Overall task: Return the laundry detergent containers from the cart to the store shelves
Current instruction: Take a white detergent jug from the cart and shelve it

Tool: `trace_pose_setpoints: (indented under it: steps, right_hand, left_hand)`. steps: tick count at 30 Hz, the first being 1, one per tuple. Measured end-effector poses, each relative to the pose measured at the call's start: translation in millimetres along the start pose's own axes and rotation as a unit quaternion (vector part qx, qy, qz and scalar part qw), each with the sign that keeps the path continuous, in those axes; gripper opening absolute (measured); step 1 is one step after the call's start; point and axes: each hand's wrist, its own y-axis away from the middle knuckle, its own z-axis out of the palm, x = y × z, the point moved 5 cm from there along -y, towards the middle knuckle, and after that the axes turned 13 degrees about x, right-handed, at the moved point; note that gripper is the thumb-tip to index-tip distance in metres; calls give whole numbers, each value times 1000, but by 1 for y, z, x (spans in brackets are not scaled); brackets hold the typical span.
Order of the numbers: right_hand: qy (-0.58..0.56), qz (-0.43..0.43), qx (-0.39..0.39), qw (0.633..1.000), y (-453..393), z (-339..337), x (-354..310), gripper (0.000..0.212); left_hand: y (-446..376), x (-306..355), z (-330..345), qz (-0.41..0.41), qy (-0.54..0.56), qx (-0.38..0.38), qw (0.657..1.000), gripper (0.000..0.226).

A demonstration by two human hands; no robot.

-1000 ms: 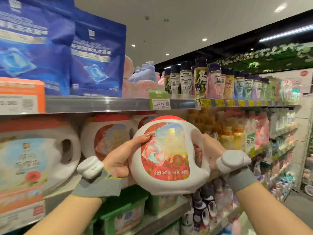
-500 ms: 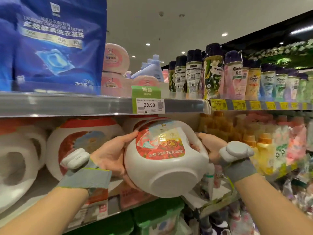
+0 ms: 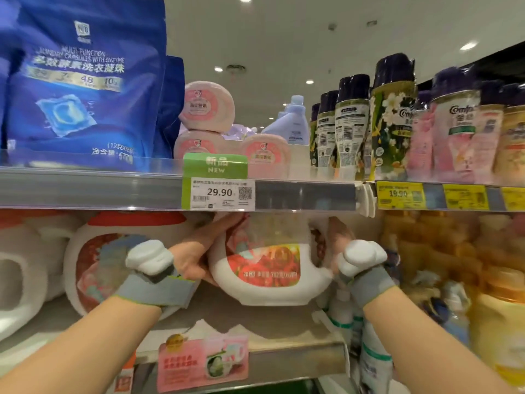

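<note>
A round white detergent container [image 3: 270, 291] with a red flower label sits under the upper shelf, its base at the middle shelf [image 3: 284, 328]. My left hand [image 3: 199, 251] grips its left side, fingers running up behind it. My right hand [image 3: 338, 237] grips its handle on the right. The container's top is hidden behind the upper shelf rail [image 3: 306, 194]. A matching white container [image 3: 93, 265] stands just to the left, partly behind my left wrist.
Blue capsule pouches [image 3: 82, 89], pink round tubs [image 3: 207, 106] and dark-capped bottles [image 3: 392, 118] fill the upper shelf. A 29.90 price tag [image 3: 218, 191] hangs on its rail. Yellow bottles [image 3: 500, 317] crowd the right-hand bay. Another white jug [image 3: 20, 277] stands far left.
Both hands have pushed the container forward and up into the gap under the upper shelf, so its top has gone behind the rail. The view has moved closer to the shelves.
</note>
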Motion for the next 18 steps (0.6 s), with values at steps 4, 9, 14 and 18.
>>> trace_pose_setpoints:
  steps: [4, 9, 14, 18]
  right_hand:
    - [14, -8, 32, 999, -17, 8, 20, 37]
    - [10, 2, 61, 998, -33, 14, 46, 22]
    - [-84, 64, 149, 983, -28, 10, 59, 28]
    - [-127, 85, 175, 973, -25, 10, 61, 29]
  left_hand:
    - [-2, -6, -1, 86, 0, 25, 996, 73]
    - [-19, -15, -5, 94, -16, 11, 995, 90]
    - [-21, -19, -3, 115, -80, -2, 990, 84]
    - [-26, -17, 0, 145, -117, 7, 982, 93]
